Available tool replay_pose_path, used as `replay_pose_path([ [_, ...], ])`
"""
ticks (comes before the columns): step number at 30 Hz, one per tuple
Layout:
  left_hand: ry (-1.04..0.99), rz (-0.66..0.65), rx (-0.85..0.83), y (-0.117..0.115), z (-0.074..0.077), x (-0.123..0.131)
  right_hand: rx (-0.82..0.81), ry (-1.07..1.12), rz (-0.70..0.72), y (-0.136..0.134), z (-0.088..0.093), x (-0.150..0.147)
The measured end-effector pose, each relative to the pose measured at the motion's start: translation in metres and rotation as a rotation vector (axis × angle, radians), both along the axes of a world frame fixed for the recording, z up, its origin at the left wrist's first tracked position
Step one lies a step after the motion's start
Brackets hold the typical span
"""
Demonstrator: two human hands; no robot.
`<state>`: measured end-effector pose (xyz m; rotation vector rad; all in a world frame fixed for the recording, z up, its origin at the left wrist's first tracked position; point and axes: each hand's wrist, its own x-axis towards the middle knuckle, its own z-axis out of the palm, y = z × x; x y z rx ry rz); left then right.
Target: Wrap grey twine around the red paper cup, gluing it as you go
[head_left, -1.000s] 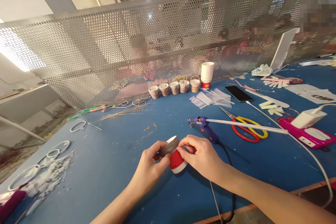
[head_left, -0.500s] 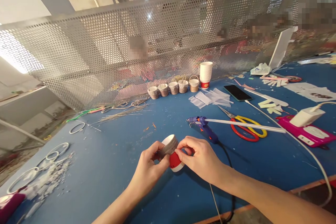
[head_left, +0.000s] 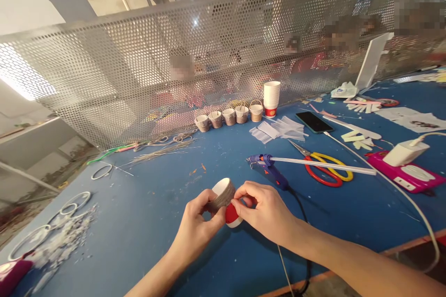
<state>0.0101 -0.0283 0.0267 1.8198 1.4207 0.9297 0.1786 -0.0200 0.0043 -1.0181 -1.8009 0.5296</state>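
Note:
A paper cup [head_left: 232,216] lies tilted between my hands, its white mouth facing up and left. Grey-brown cord [head_left: 223,196] is wrapped round its upper part; the lower part shows red with a white base. My left hand [head_left: 201,213] grips the cup from the left, thumb and fingers closed round it. On the other side, my right hand [head_left: 259,206] pinches the cord against the wrapped edge, its fingertips partly hiding the spot. A loose cord end [head_left: 285,267] hangs below my right hand towards the table's front edge.
A blue glue gun [head_left: 268,167] with a long white stick lies beyond my right hand, near scissors [head_left: 322,167]. Several wrapped cups [head_left: 229,117] and a cup stack [head_left: 271,97] stand by the perforated screen [head_left: 139,65]. A phone [head_left: 314,122] and a pink power strip [head_left: 406,171] lie right.
The cup has turned slightly in my hands, and the dark print on its red part no longer shows. Both hands keep nearly the same grip. The view has shifted slightly.

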Motion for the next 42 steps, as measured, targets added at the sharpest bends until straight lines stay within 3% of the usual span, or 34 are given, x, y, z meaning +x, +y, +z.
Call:
replay_pose_path([
  [13,-0.026,-0.092,0.010,0.001,0.001,-0.004,-0.017,0.022,0.031,0.000,0.001,0.002],
  [25,-0.122,-0.102,-0.095,0.004,0.003,-0.007,-0.005,0.028,0.025,0.000,0.001,0.004],
  [33,-0.171,-0.204,-0.206,0.008,0.013,-0.004,-0.042,0.047,0.059,0.002,0.000,0.008],
  [42,-0.027,-0.135,-0.137,0.004,0.015,-0.003,0.003,-0.029,0.046,0.000,-0.001,0.011],
])
